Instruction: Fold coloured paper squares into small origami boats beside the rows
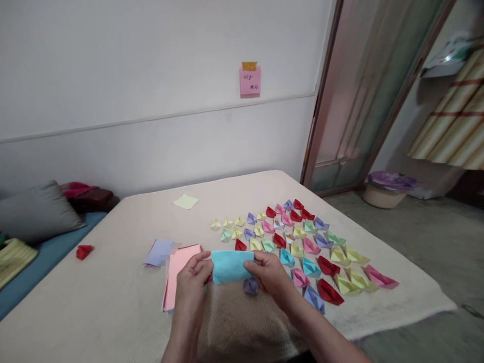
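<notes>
Between my two hands a light blue sheet of paper (231,266) is held up above the bed, wider than it is tall. My left hand (193,275) pinches its left edge. At the right edge my right hand (269,269) grips it, thumb on the near face. Just below the paper sits a purple folded paper boat (250,286). A stack of pink paper (182,264) lies beside my left hand, partly hidden by it. Rows of small paper boats in several colours, such as a red boat (330,291), spread out to the right.
Purple paper (159,252) lies left of the stack, and a pale yellow sheet (186,201) farther back. A red folded paper piece (83,251) is at far left, near a grey pillow (38,212). A lined bin (385,194) stands on the floor at right.
</notes>
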`<action>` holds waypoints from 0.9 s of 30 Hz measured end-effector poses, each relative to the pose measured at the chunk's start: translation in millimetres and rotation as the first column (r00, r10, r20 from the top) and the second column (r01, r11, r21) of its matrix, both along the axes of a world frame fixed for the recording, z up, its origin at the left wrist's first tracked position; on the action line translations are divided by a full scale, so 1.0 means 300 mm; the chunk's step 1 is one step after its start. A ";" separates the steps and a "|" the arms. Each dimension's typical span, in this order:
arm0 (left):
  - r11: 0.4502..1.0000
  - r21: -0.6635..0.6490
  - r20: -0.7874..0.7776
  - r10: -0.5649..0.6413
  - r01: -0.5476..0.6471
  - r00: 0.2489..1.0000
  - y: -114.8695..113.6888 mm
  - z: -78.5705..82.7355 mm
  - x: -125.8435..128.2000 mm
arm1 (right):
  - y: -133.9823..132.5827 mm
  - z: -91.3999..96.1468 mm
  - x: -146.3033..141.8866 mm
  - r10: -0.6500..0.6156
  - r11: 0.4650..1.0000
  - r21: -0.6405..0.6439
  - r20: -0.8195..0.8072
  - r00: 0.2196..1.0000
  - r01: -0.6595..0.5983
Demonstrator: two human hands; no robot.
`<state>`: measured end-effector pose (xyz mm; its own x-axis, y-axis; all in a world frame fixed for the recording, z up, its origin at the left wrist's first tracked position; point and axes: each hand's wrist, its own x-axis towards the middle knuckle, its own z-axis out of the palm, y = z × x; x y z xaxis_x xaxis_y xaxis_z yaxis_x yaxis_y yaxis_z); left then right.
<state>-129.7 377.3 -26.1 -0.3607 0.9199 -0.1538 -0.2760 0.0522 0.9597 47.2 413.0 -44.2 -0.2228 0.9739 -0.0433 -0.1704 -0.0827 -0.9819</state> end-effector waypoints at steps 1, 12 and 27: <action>1.000 -0.006 -0.008 0.027 -0.027 1.000 0.001 -0.004 -0.004 | -0.001 0.003 0.001 -0.002 1.000 0.018 0.009 1.000 0.002; 0.991 -0.128 0.357 0.006 0.042 0.934 -0.020 -0.006 0.067 | 0.002 -0.003 0.025 -0.179 0.872 0.464 0.002 0.984 0.158; 1.000 -0.020 0.210 0.010 -0.006 0.978 -0.011 -0.003 0.016 | -0.048 -0.018 -0.048 0.071 0.982 -0.129 -0.430 0.900 -0.139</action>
